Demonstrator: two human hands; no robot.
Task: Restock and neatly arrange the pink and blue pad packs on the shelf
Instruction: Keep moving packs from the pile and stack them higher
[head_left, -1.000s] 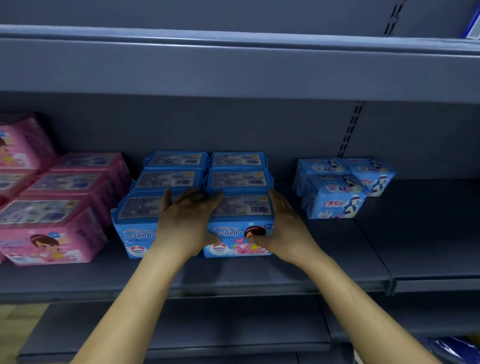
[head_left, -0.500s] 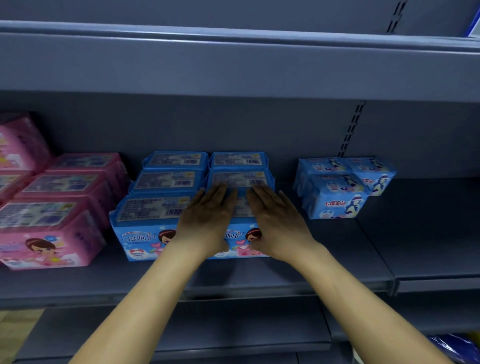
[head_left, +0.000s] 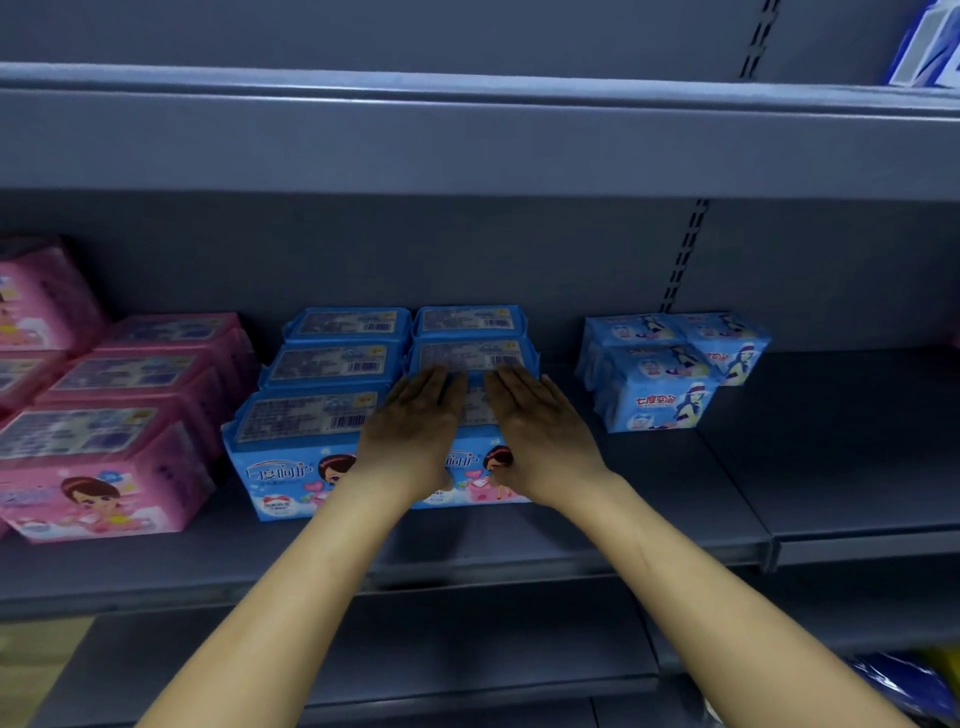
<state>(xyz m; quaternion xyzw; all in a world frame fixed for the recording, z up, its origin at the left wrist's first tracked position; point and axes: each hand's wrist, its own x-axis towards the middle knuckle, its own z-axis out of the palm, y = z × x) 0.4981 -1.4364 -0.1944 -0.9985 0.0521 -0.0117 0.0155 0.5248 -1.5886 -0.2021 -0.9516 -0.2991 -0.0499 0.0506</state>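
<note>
Blue pad packs stand in two rows of three on the grey shelf (head_left: 649, 519). My left hand (head_left: 415, 431) and my right hand (head_left: 540, 431) lie flat, side by side, on top of the front right blue pack (head_left: 475, 480), fingers stretched toward the pack behind it (head_left: 467, 356). Neither hand grips anything. The front left blue pack (head_left: 291, 452) stands beside them. Pink pad packs (head_left: 98, 462) fill the shelf's left end in rows.
A small group of lighter blue packs (head_left: 665, 374) sits to the right, with bare shelf beyond it. An upper shelf (head_left: 467, 140) overhangs closely. A lower shelf (head_left: 467, 639) lies below, with a blue bag (head_left: 904, 686) at bottom right.
Both hands moved from gripping the sides of the front right blue pack to lying flat on its top, and the pack slid back against the row.
</note>
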